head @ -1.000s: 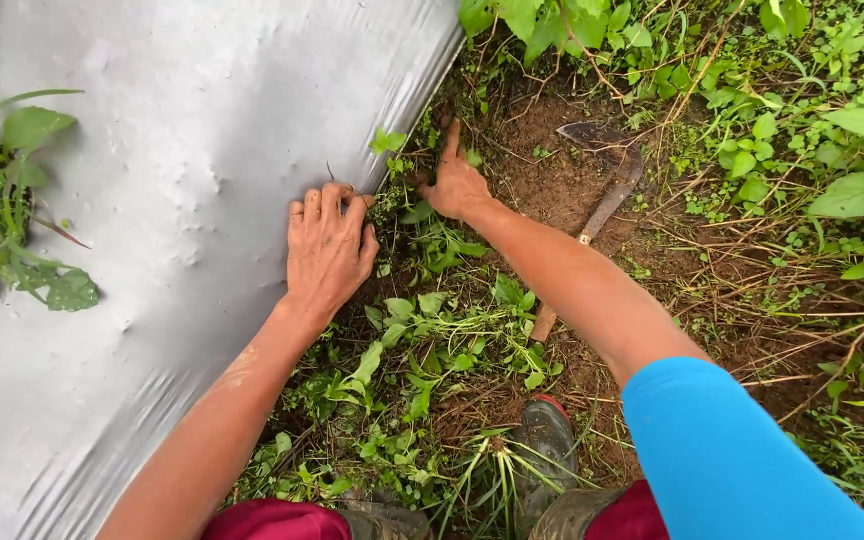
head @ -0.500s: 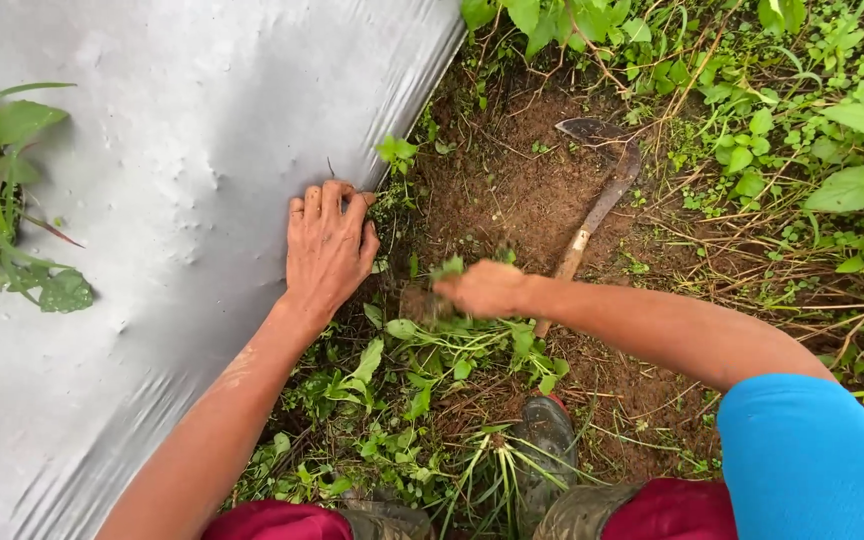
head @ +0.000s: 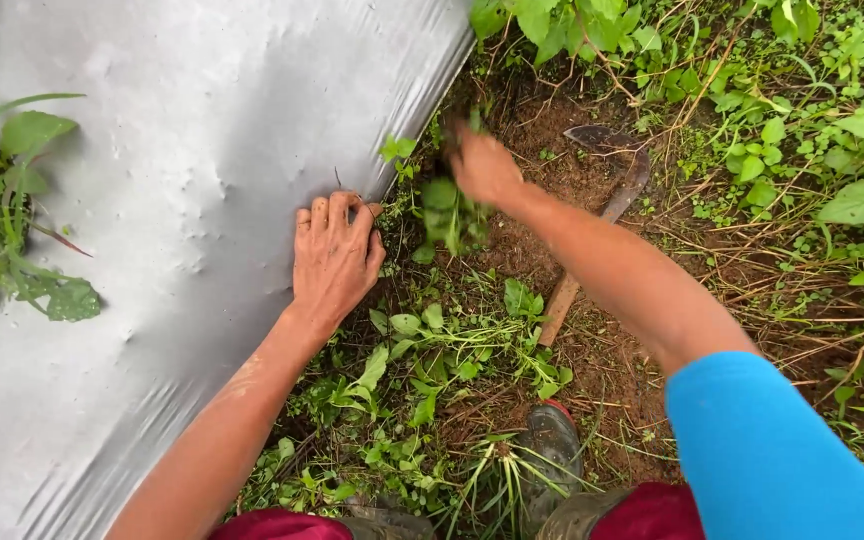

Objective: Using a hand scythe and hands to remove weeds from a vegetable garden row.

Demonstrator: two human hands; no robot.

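Flat on the crinkled silver mulch sheet (head: 182, 200), the left hand (head: 334, 255) presses its edge with fingers spread, holding nothing. Blurred, the right hand (head: 482, 165) clutches leafy green weeds (head: 447, 215) over crumbly brown soil (head: 542, 190); its arm partly hides a curved, wooden-handled sickle (head: 612, 190).

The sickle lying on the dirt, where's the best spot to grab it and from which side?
Grip the sickle by its wooden handle, the end nearest the boot. Come from above and from the right side, since the curved blade points away at the far end and the right forearm crosses over the middle. The handle lies flat on bare soil, so fingers could probably curl under it.
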